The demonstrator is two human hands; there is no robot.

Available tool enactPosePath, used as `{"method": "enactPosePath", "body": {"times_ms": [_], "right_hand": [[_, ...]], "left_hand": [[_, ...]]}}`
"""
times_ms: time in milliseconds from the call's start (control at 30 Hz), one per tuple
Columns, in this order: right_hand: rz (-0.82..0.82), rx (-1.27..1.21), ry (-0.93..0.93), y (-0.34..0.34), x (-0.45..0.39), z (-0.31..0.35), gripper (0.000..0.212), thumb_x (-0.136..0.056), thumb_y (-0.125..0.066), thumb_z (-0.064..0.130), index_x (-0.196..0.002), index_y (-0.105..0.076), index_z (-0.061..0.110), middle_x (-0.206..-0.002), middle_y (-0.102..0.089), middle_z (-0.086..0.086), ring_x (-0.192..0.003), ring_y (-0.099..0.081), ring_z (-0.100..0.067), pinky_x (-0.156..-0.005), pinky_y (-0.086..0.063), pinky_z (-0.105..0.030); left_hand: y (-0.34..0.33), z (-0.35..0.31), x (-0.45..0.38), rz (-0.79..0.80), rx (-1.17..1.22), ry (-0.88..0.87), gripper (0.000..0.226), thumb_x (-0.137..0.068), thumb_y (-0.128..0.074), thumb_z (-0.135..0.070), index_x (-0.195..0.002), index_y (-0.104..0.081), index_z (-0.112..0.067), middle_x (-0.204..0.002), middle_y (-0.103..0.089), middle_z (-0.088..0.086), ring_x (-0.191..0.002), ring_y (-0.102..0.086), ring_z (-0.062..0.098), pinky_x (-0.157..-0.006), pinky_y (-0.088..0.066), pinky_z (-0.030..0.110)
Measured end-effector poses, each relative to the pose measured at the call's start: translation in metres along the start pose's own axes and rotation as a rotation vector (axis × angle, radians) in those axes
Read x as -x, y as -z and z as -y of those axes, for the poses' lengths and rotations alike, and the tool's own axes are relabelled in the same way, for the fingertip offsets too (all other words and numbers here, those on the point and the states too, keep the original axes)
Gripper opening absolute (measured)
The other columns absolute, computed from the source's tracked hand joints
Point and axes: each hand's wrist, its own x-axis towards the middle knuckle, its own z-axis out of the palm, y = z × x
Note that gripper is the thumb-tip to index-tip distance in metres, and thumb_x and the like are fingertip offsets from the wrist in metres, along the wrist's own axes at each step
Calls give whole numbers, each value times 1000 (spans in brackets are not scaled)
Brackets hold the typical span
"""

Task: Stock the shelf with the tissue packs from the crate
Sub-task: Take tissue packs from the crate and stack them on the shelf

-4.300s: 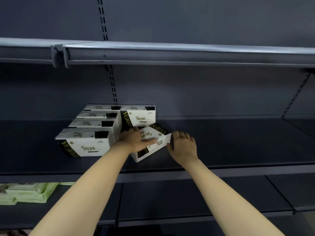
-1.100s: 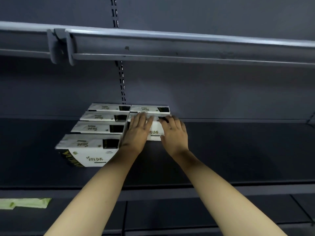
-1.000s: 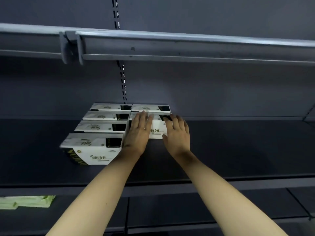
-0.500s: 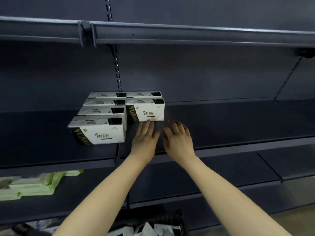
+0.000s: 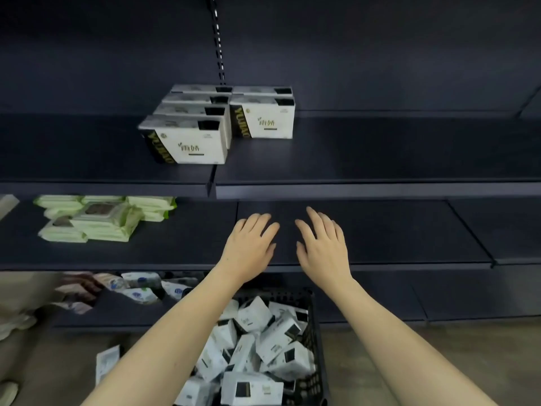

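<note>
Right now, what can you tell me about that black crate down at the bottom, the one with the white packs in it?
The black crate looks like plastic, its right wall pierced in a lattice of small holes. It stands on the floor before the lowest shelf, open at the top; its near end runs out of view. Inside, white tissue packs with black patches lie jumbled at all angles, heaped up to about the rim. The person's left forearm crosses in front of its left side and hides that wall. Neither hand touches it.
</note>
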Motion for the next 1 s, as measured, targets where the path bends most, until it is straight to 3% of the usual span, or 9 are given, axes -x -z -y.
{"method": "enactPosePath", "body": {"times_ms": [267,467,633,733,867,1000], "right_hand": [[194,-2,-38,-46,97,-6,46,-68,-76,18,-112,-62,10,-128,-55,-14,-112,-52,-31,-87,-48,-42],[395,-20,-79,-98,157,-5,55,-58,-84,22,-107,-63,11,-122,-60,-15,-108,-58,-34,-85,-52,-45],[550,-14,-108,-146,193,-8,69,-45,-88,24,-109,-63,12,-119,-61,-14,-106,-60,-33,-84,-52,-45],[630,-20,-135,-176,211,-12,72,-41,-90,24,-107,-65,11,-118,-61,-14,-106,-61,-33,-83,-53,-46],[719,-20,-175,-210,228,-16,66,-53,-87,25,-114,-62,11,-127,-56,-13,-115,-55,-33,-92,-48,-45],[749,-16,-211,-241,239,-22,66,-56,-86,25,-115,-61,11,-129,-55,-14,-116,-54,-33,-92,-47,-46]], "left_hand": [[-67,-31,83,274,25,110,49,-54,-89,-27,-97,-71,-12,-94,-67,5,-84,-66,25,-65,-53,34],[-128,-41,131,468,35,136,50,-47,-89,-27,-90,-70,-12,-90,-67,6,-82,-65,26,-64,-53,35],[-180,-44,159,642,123,187,45,-77,-71,-26,-117,-60,-9,-115,-59,9,-111,-54,30,-90,-45,45],[-210,-45,167,700,144,212,48,-78,-69,-28,-121,-58,-10,-119,-59,10,-113,-52,29,-91,-44,42],[-250,-45,173,801,169,219,65,-93,-49,-40,-146,-22,-15,-147,-28,5,-137,-23,23,-110,-21,34],[-293,-46,176,888,214,242,82,-90,-54,-46,-150,-7,-16,-153,-18,4,-141,-15,22,-113,-17,34]]}}
